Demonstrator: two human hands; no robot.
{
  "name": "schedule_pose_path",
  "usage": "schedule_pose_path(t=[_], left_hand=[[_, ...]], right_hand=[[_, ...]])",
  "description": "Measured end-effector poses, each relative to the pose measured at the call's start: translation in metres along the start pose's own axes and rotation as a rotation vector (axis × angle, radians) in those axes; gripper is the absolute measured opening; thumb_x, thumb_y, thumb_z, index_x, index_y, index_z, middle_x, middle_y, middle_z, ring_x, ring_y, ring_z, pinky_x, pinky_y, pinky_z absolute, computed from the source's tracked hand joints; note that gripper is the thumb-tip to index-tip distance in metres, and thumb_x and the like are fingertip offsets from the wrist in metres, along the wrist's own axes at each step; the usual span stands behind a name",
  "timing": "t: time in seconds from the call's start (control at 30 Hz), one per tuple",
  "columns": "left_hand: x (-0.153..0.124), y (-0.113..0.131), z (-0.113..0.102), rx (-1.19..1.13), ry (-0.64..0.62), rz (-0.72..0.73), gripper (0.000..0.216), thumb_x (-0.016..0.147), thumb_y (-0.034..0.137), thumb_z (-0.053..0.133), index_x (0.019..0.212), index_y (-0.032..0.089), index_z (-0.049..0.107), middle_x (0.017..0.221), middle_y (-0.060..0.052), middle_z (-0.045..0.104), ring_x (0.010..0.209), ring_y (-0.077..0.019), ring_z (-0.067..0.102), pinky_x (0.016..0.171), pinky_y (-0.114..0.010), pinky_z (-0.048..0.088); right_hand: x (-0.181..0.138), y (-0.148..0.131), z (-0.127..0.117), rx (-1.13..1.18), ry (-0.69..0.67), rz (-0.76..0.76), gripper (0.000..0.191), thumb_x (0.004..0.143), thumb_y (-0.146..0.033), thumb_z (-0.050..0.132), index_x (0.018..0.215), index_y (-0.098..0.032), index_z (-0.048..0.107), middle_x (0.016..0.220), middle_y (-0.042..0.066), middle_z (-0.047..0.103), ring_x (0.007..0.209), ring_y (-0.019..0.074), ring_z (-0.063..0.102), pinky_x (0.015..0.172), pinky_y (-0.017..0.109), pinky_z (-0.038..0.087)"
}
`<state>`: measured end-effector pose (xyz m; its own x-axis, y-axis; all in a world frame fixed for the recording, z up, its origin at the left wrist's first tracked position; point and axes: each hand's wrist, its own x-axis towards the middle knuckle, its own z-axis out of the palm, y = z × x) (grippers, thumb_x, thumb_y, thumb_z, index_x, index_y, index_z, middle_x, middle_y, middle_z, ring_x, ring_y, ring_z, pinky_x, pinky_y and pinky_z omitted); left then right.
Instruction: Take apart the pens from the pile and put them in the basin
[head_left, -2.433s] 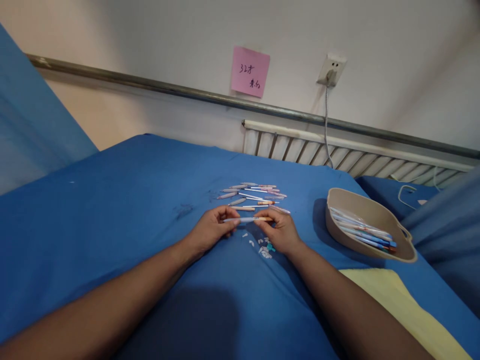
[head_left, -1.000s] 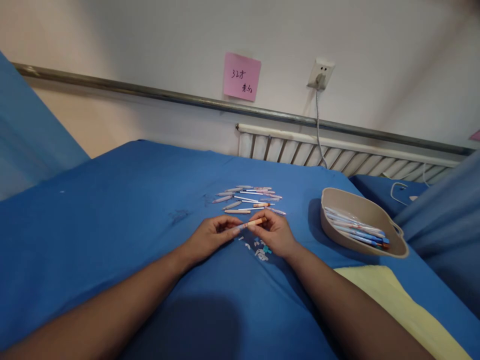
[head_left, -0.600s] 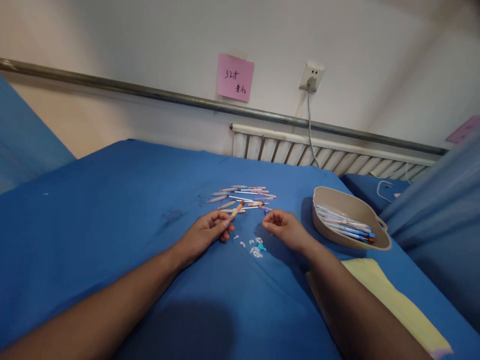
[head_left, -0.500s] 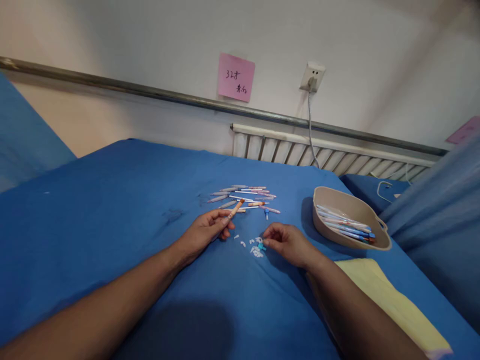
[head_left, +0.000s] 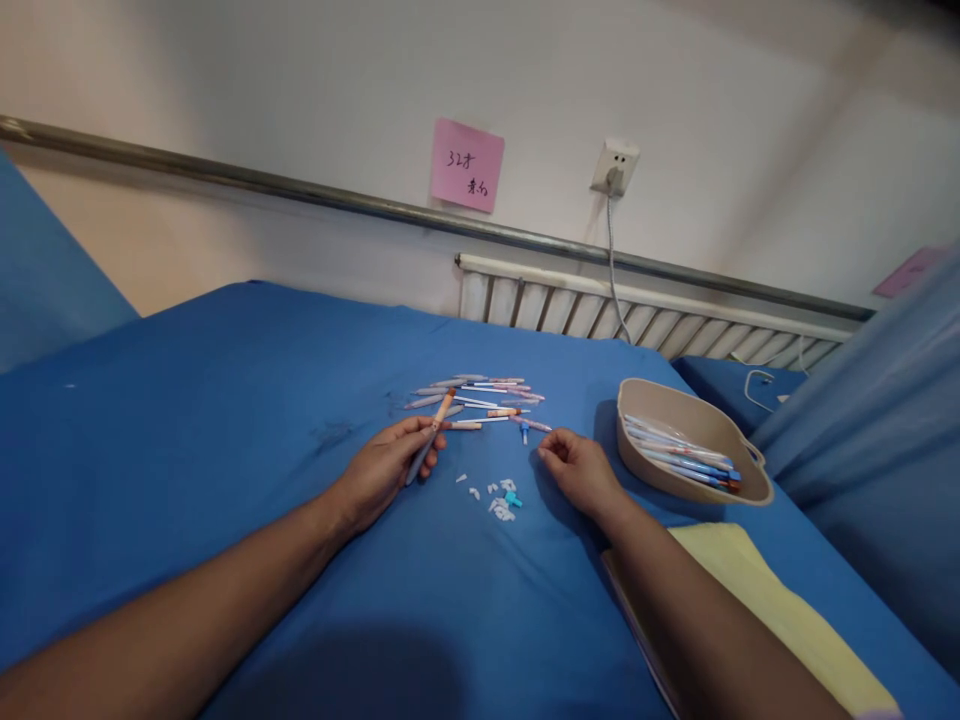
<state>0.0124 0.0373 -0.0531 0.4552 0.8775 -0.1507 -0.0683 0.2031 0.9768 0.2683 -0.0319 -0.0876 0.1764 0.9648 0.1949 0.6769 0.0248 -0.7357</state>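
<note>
My left hand [head_left: 391, 462] is closed around a pen [head_left: 441, 413] with an orange upper part and a grey lower part, its brown-orange end pointing up and away. My right hand [head_left: 581, 470] has its thumb and fingers pinched together just above the cloth, near a small blue part [head_left: 525, 432]; whether anything sits in the pinch is too small to tell. Between the hands lies a cluster of small white plastic pieces [head_left: 501, 510] with a turquoise piece [head_left: 513, 499] among them. Beyond the hands, pen parts and thin white refills [head_left: 480, 403] lie in a loose group.
A beige basket [head_left: 628, 440] holding several pens stands at the right. Partly under my right forearm is a yellow cloth [head_left: 739, 560]. The blue-covered table [head_left: 225, 400] reaches back toward a radiator [head_left: 555, 300] and wall rail; a cable [head_left: 610, 240] hangs from a socket.
My right hand has moved away from the white pieces, farther out toward the blue part. My left hand has turned the pen, so its grey lower end now shows. The view has shifted slightly.
</note>
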Motion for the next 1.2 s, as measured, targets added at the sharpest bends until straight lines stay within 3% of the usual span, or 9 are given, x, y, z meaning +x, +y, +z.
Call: schedule_pose_path(t=[0.17,0.3,0.47,0.7,0.83,0.93,1.03,1.2], left_hand=[[0.001,-0.003,-0.001,0.121,-0.041,0.02,0.03,0.084,0.039,0.052,0.101,0.016,0.059,0.076,0.0,0.057,0.056,-0.0083,0.047,0.048,-0.02,0.037],[0.0,-0.004,0.001,0.233,-0.082,0.031,0.032,0.08,0.042,0.057,0.097,0.016,0.06,0.074,0.001,0.057,0.056,-0.0084,0.048,0.051,-0.021,0.039],[-0.005,-0.004,0.006,0.329,-0.102,0.036,0.036,0.075,0.042,0.061,0.1,0.016,0.06,0.072,0.001,0.058,0.06,-0.0101,0.05,0.056,-0.022,0.041],[-0.007,-0.005,0.003,0.399,-0.147,0.029,0.031,0.078,0.038,0.059,0.1,0.017,0.061,0.074,0.001,0.059,0.063,-0.0112,0.051,0.06,-0.023,0.041],[-0.009,-0.004,0.003,0.444,-0.169,0.042,0.029,0.079,0.039,0.058,0.098,0.017,0.061,0.075,0.001,0.058,0.064,-0.0113,0.051,0.061,-0.023,0.04],[-0.01,-0.003,0.003,0.465,-0.193,0.046,0.028,0.08,0.04,0.056,0.097,0.018,0.062,0.075,0.001,0.058,0.066,-0.0118,0.05,0.062,-0.022,0.039],[-0.011,-0.003,0.004,0.506,-0.206,0.052,0.03,0.081,0.042,0.055,0.097,0.019,0.062,0.074,0.002,0.057,0.066,-0.012,0.049,0.06,-0.022,0.038],[-0.013,-0.003,0.005,0.526,-0.215,0.07,0.031,0.08,0.045,0.055,0.095,0.019,0.062,0.069,0.002,0.054,0.063,-0.0118,0.046,0.057,-0.021,0.034]], right_hand=[[0.015,0.002,0.008,-0.114,0.098,-0.097,0.023,0.082,-0.028,0.052,0.1,-0.02,0.063,0.093,0.005,0.063,0.076,0.0153,0.059,0.073,0.027,0.045],[0.024,-0.007,0.017,-0.302,0.03,-0.103,0.034,0.086,-0.031,0.051,0.119,-0.024,0.056,0.096,0.005,0.063,0.083,0.0175,0.059,0.075,0.027,0.043],[0.024,-0.018,0.022,-0.49,-0.043,-0.087,0.029,0.086,-0.027,0.05,0.114,-0.025,0.056,0.099,0.006,0.062,0.084,0.0184,0.06,0.072,0.027,0.041],[0.019,-0.018,0.016,-0.452,-0.056,-0.094,0.013,0.083,-0.024,0.052,0.095,-0.02,0.058,0.09,0.006,0.064,0.081,0.0186,0.06,0.07,0.026,0.04],[0.02,-0.016,0.02,-0.166,0.014,-0.067,0.016,0.08,-0.025,0.055,0.094,-0.02,0.059,0.082,0.003,0.063,0.068,0.0158,0.057,0.064,0.027,0.041],[0.022,-0.018,0.025,0.354,0.041,-0.003,0.026,0.077,-0.031,0.059,0.1,-0.02,0.06,0.078,0.0,0.059,0.059,0.0118,0.053,0.058,0.025,0.043],[0.02,-0.023,0.025,0.824,0.022,0.062,0.031,0.072,-0.035,0.066,0.098,-0.019,0.062,0.077,0.0,0.06,0.063,0.0112,0.056,0.06,0.025,0.047],[0.01,-0.037,0.02,1.109,-0.023,0.138,0.027,0.068,-0.034,0.073,0.09,-0.02,0.066,0.085,0.002,0.064,0.07,0.0116,0.06,0.067,0.026,0.05]])
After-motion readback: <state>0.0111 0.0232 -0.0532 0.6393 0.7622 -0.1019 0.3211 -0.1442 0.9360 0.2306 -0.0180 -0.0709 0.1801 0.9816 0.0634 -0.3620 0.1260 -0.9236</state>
